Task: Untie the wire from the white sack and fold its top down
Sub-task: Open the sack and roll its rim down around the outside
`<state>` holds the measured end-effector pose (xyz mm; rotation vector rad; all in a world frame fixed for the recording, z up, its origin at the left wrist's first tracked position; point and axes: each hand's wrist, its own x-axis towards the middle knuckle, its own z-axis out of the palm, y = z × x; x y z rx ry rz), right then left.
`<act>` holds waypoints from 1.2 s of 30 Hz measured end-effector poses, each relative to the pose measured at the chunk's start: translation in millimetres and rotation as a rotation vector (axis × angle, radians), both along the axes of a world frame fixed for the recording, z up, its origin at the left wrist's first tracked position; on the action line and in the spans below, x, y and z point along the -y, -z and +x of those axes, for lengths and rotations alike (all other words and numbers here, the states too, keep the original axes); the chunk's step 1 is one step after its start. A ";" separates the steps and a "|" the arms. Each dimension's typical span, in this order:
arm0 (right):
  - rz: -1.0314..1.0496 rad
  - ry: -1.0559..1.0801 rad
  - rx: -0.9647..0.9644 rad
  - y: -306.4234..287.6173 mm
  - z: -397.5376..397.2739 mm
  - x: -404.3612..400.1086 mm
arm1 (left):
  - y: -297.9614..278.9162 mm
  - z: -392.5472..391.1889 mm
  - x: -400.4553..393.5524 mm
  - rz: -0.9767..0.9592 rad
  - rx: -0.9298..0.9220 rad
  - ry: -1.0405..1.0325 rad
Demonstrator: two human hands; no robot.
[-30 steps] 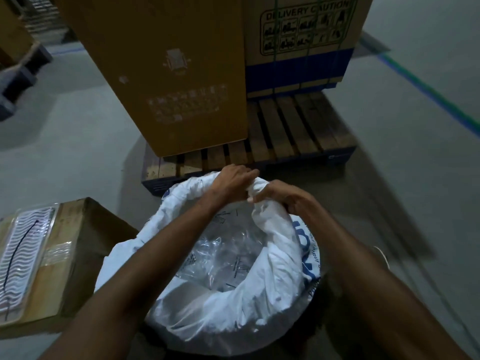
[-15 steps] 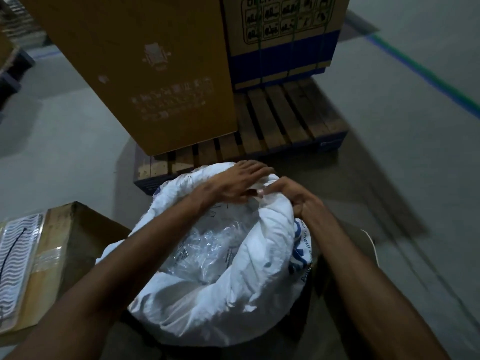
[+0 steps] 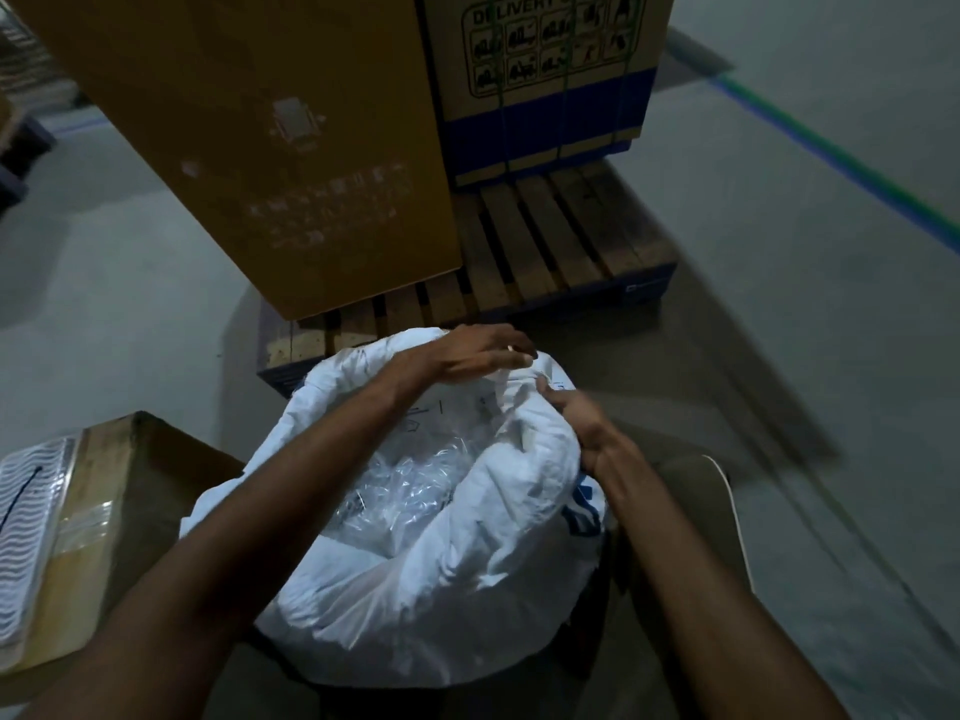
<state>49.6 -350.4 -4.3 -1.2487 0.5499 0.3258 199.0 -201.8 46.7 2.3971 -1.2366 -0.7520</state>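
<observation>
The white sack (image 3: 426,605) stands open on the floor in front of me, its top rolled outward into a thick rim. Clear plastic packets (image 3: 415,480) show inside the mouth. My left hand (image 3: 467,356) lies on the far part of the rim with its fingers curled over the fabric. My right hand (image 3: 582,428) grips the rolled rim on the right side, above the blue print (image 3: 584,517). A thin pale wire (image 3: 732,506) lies on the floor to the right of the sack.
A wooden pallet (image 3: 545,252) with two tall cardboard boxes (image 3: 270,148) stands just beyond the sack. A lower cardboard box (image 3: 104,511) with a clear blister pack (image 3: 26,517) on top sits at my left. Grey floor with a green and blue line (image 3: 831,148) lies to the right.
Both hands have worked along the far rim toward the right, the right hand sliding down the rim's right side. The rolled rim looks thicker there.
</observation>
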 end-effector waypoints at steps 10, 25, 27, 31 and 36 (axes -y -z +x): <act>-0.370 0.128 -0.141 -23.8 -21.7 -30.7 | 20.6 -4.8 20.6 0.120 0.342 -0.373; 0.484 0.446 -0.013 -22.8 -28.9 -46.8 | 28.3 -191.1 -65.8 -0.520 0.033 -0.601; 0.218 0.377 -0.017 -20.6 -35.9 -58.0 | 38.5 -200.7 -62.5 -0.619 0.108 -0.658; -0.330 0.446 -0.049 -20.6 -74.8 -83.2 | 52.2 -226.8 -43.8 -0.541 0.390 -0.507; 0.012 0.524 -0.153 -16.8 -93.9 -84.0 | 56.1 -266.6 -42.0 -0.547 0.463 -0.442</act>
